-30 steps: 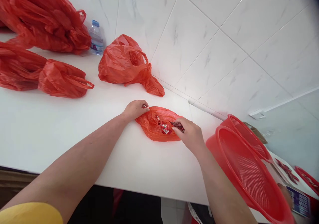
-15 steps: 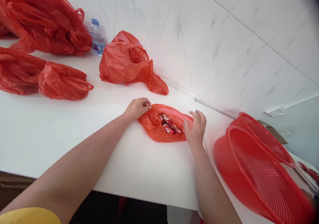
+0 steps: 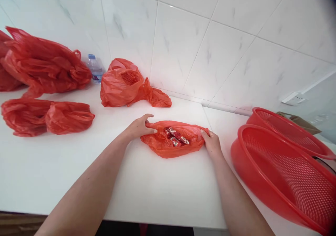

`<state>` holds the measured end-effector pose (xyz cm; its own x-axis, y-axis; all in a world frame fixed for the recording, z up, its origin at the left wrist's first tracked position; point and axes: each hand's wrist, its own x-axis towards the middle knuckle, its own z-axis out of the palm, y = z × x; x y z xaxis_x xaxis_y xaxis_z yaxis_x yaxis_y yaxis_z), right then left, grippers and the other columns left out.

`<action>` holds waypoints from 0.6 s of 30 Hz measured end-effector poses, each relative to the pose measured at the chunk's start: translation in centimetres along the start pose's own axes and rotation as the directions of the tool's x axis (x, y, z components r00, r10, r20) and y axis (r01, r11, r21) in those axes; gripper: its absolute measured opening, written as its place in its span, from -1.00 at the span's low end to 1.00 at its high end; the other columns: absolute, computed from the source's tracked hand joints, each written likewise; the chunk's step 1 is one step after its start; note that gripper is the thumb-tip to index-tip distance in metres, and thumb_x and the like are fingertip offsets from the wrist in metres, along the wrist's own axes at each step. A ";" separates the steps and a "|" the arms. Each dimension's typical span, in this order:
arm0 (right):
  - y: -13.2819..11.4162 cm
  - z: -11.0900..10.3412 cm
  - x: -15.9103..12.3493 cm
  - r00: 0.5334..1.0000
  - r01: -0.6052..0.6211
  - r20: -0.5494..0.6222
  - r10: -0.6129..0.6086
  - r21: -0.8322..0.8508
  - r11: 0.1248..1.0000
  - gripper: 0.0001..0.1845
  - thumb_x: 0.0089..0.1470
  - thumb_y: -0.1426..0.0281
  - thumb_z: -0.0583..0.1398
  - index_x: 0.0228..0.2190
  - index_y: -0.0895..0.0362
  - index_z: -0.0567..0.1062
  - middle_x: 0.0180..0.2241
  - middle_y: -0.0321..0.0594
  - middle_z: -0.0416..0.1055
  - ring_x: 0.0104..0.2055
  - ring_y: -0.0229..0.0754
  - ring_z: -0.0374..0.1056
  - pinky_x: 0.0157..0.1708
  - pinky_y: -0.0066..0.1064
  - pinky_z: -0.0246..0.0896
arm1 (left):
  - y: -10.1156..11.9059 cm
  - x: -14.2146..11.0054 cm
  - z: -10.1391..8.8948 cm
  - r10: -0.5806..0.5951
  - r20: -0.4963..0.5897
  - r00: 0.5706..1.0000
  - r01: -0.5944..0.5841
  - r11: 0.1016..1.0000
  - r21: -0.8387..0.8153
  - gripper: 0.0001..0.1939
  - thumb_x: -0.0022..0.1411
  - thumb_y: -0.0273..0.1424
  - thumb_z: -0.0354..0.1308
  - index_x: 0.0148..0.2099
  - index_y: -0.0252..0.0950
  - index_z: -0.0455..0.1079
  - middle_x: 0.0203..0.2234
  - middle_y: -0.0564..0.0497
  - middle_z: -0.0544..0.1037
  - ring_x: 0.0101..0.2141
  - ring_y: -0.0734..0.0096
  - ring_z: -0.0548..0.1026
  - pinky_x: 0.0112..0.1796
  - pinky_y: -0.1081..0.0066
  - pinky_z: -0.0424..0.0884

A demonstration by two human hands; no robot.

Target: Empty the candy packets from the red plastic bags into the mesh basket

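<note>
While the right hand pinches the bag's right rim between thumb and fingers, the left hand sits at its left end, thumb and forefinger parted; grip of its hidden fingers cannot be told. Red plastic bag: thin, crinkled, translucent, mouth open, lying on smooth white table. Inside bag: small glossy printed packets. Right of bag: rigid, round-rimmed mesh basket.
</note>
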<state>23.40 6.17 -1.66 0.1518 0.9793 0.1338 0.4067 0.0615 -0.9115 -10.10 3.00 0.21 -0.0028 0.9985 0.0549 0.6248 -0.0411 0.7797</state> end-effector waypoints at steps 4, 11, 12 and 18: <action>-0.1 -0.2 0.2 0.985 -0.170 0.082 0.149 0.431 0.886 -0.61 -0.23 0.09 0.31 -0.49 0.16 0.44 -0.69 -0.41 0.23 -0.69 -0.38 0.04 -0.73 -0.51 -0.12 | -0.5 -0.1 -0.9 -0.013 0.083 0.996 0.021 0.996 -0.085 -0.29 -0.11 -0.27 0.23 0.15 -0.14 0.18 -0.39 0.08 0.45 -0.43 0.39 0.45 -0.40 0.42 0.36; -2.0 -0.7 -0.3 0.977 -0.181 0.207 0.052 0.676 0.714 -0.69 -0.20 0.20 0.35 -0.41 0.13 0.48 -0.63 -0.40 0.30 -0.66 -0.39 0.12 -0.74 -0.56 -0.08 | -1.4 0.3 -0.9 -0.055 0.014 0.998 0.051 0.770 -0.636 -0.59 -0.03 -0.29 0.26 -0.09 -0.24 0.34 -0.57 0.14 0.39 -0.59 0.55 0.35 -0.55 0.53 0.27; -2.4 -0.8 -0.5 0.978 -0.163 0.210 0.018 0.700 0.696 -0.71 -0.17 0.20 0.34 -0.40 0.11 0.49 -0.58 -0.38 0.36 -0.62 -0.37 0.19 -0.70 -0.55 0.01 | -1.4 0.4 -0.8 -0.048 -0.010 0.999 0.025 0.663 -0.748 -0.60 -0.02 -0.29 0.27 -0.09 -0.25 0.35 -0.55 0.13 0.42 -0.58 0.57 0.37 -0.52 0.53 0.29; -3.8 -1.5 -1.4 0.951 -0.111 0.256 -0.172 0.803 0.586 -0.79 0.01 0.18 0.23 -0.31 0.01 0.48 -0.36 -0.34 0.46 -0.41 -0.30 0.34 -0.46 -0.47 0.26 | -0.8 0.4 -0.6 0.027 -0.123 0.992 -0.126 0.211 -0.969 -0.62 0.03 -0.42 0.27 -0.06 -0.20 0.37 -0.36 0.06 0.52 -0.38 0.57 0.48 -0.30 0.55 0.41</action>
<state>23.04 4.28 2.19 -0.1564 0.9704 0.1841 -0.5017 0.0825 -0.8611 -11.08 3.44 -0.01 -0.0817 0.9850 0.1522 -0.6245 -0.1696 0.7624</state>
